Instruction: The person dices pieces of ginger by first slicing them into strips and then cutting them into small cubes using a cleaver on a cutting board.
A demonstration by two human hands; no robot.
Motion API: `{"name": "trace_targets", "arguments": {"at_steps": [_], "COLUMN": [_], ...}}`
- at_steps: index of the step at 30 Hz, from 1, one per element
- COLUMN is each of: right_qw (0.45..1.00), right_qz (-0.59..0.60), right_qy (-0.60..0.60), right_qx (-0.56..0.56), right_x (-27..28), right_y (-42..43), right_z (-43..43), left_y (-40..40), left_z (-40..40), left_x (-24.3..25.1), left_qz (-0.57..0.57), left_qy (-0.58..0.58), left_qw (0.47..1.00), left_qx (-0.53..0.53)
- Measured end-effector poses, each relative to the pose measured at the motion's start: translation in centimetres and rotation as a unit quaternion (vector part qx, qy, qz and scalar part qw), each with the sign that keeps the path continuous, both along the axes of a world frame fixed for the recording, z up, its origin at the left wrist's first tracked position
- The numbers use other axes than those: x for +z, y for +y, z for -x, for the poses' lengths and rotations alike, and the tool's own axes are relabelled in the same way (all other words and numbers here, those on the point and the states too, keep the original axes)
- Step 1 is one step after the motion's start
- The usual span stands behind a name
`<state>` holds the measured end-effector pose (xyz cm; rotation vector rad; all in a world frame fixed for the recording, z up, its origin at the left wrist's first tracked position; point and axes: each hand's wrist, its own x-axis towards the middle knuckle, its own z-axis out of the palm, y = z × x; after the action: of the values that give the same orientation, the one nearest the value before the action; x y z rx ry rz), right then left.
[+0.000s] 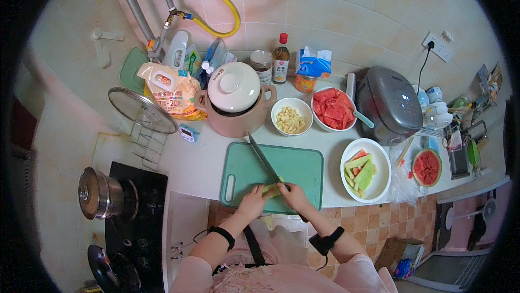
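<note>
A green plastic cutting board lies at the counter's front edge. Over its lower half, my right hand grips a kitchen knife whose blade points away toward the upper left. My left hand holds a pale green piece of watermelon rind, close beside the right hand. Whether the blade touches the rind is hidden by my fingers. To the right, a white bowl holds several strips of rind with bits of red flesh. Behind the board stands a smaller white bowl of diced pale cubes.
A bowl of red watermelon chunks stands near a grey rice cooker. A lidded pink pot is behind the board. Half a watermelon lies at right beside a plastic bag. At left, a steel pot stands by the black cooktop.
</note>
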<state>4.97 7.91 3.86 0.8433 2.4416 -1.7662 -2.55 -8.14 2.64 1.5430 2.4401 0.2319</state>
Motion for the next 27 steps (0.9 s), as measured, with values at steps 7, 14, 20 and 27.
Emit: {"name": "trace_targets", "arguments": {"at_steps": [7, 14, 20, 27], "right_qw": [0.999, 0.989, 0.994, 0.997], "right_qz": [0.037, 0.116, 0.065, 0.048], "right_qy": [-0.004, -0.083, -0.077, -0.051], "right_qx": [-0.031, -0.037, -0.043, -0.027], "right_x": [0.7, 3.7, 4.4, 3.5], "right_y": [2.3, 1.5, 0.6, -0.6], "right_z": [-3.1, -4.5, -5.9, -6.3], "left_y": [0.5, 2.1, 2.2, 1.8], "left_z": [-0.5, -1.8, -2.4, -2.0], "left_x": [0.2, -0.6, -0.8, -1.8], "left_qz": [0.008, -0.011, -0.096, -0.111], "left_qy": [-0.022, -0.054, 0.014, -0.002], "left_qw": [0.999, 0.997, 0.994, 0.992], "left_qx": [0.032, 0.061, 0.050, 0.061]}}
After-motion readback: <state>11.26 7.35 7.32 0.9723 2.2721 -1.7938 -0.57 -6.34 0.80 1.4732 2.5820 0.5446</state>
